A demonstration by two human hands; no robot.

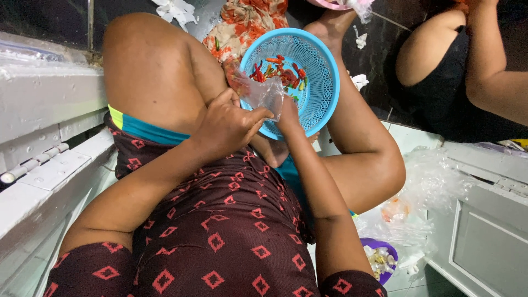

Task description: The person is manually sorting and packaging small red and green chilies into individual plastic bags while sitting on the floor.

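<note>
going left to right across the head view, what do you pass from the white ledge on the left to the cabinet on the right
white ledge → left hand → clear plastic bag → blue basket of chillies → other person's arm → white cabinet

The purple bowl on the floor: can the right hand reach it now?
Probably not at once: the right hand holds the clear plastic bag at the blue basket; the purple bowl lies low behind that forearm.
</note>
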